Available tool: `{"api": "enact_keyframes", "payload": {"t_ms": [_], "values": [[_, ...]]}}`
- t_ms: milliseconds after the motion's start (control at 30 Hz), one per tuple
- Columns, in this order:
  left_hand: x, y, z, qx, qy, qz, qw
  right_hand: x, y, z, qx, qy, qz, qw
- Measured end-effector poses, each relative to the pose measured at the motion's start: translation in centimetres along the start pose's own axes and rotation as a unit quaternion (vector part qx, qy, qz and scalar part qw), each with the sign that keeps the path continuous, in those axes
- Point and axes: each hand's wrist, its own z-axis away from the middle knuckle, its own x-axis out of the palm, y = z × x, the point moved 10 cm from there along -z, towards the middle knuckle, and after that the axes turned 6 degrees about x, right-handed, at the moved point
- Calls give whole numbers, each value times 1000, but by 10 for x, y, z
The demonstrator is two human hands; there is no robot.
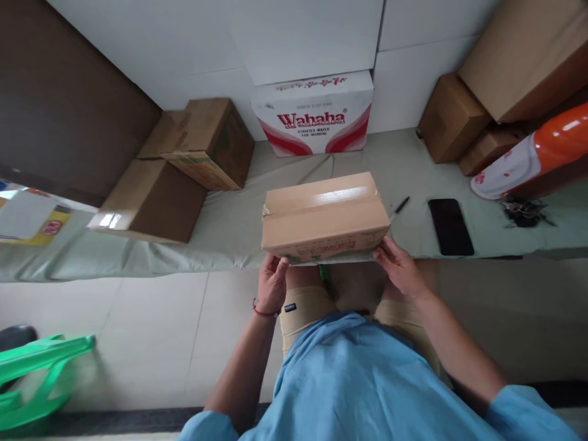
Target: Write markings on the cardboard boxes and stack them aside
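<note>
A taped brown cardboard box [324, 214] rests at the front edge of a table covered in pale green cloth [229, 220]. My left hand [272, 283] grips its near left corner, fingers curled under the edge. My right hand [400, 267] holds the near right corner the same way. A red string circles my left wrist. My knees and blue shirt show below the box.
A black pen [399, 208] and a black phone [450, 226] lie right of the box. A white Wahaha water carton [315, 116] stands behind it. Brown cartons [184, 165] sit left, more cartons [482, 104] and an orange-white canister [533, 156] right. A green plastic stool [37, 376] stands on the floor.
</note>
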Motion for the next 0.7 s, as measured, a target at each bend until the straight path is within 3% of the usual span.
{"api": "enact_keyframes", "payload": {"t_ms": [133,267,400,500,700], "values": [[-12,16,-13,17,36,17,999,7,-62,12,-111,-31,109,987],[-7,40,-18,17,38,41,998,12,-130,16,-224,-21,162,961],[4,57,-8,24,43,53,997,7,-151,11,-252,2,136,958],[4,57,-4,13,53,46,997,6,-158,15,-273,21,171,946],[-6,57,-11,17,66,50,996,26,-192,40,-342,0,221,913]]}}
